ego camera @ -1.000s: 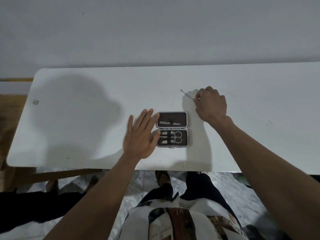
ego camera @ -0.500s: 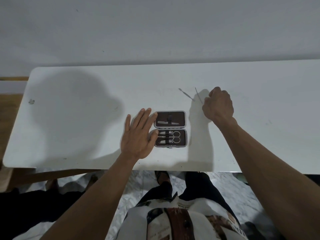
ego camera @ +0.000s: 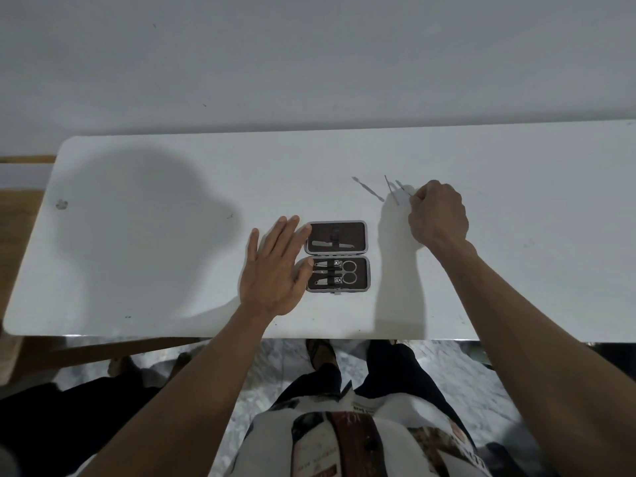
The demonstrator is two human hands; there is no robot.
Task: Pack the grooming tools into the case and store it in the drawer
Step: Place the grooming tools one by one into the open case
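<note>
The open brown grooming case [ego camera: 337, 226] lies near the table's front edge. Its far half holds one metal tool under a strap, and its near half holds scissors and nail clippers. My left hand [ego camera: 275, 270] rests flat on the table, fingers spread and touching the case's left side. Behind the case to the right, a cuticle pusher [ego camera: 367, 189] and a thin pick [ego camera: 391, 190] lie loose. My right hand [ego camera: 437, 211] is curled just right of them, fingertips pinched on the end of a third thin metal tool [ego camera: 402, 187] that lies low on the table.
The white table [ego camera: 172, 270] runs across the view against a pale wall. A small scrap [ego camera: 61, 204] sits near its left end. My legs and a marbled floor show below the front edge. No drawer is in view.
My right hand has slid rightwards, uncovering the pick and then the third tool, which its fingertips now pinch. The left hand and the case have stayed put.
</note>
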